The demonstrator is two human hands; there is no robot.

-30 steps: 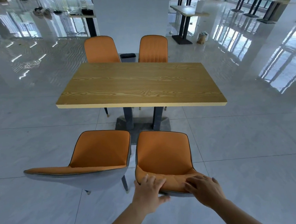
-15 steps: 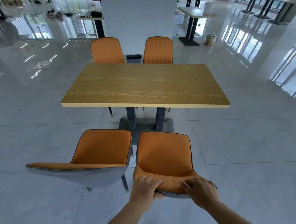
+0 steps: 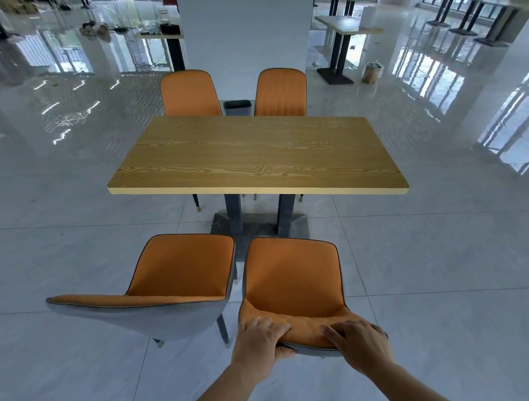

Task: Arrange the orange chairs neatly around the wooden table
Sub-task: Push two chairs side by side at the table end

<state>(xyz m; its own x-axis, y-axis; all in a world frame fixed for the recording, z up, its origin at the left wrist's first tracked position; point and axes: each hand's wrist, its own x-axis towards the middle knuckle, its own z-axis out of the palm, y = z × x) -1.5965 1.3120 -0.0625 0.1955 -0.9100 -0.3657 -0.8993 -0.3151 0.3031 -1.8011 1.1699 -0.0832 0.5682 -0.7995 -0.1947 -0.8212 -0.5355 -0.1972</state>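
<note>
Orange padded chair with a grey shell [image 3: 293,279] is standing on the glossy tiled floor [image 3: 448,282] near the wooden table's [image 3: 254,157] near edge, not tucked in. Left hand [image 3: 259,340] and right hand [image 3: 358,343] are gripping its backrest top, fingers curled over. That stiff rim is probably giving the surest hold, and the chair is looking light enough to slide.

Two chairs [image 3: 196,275] before table [image 3: 254,157], two chairs [image 3: 235,92] behind.

A shiny white tile floor [image 3: 448,282] spreads all around. A small dark bin [image 3: 236,107] stands in front of a big white pillar [image 3: 246,31]. Far off on the right, a bag [image 3: 372,73] sits near another table [image 3: 347,24].
</note>
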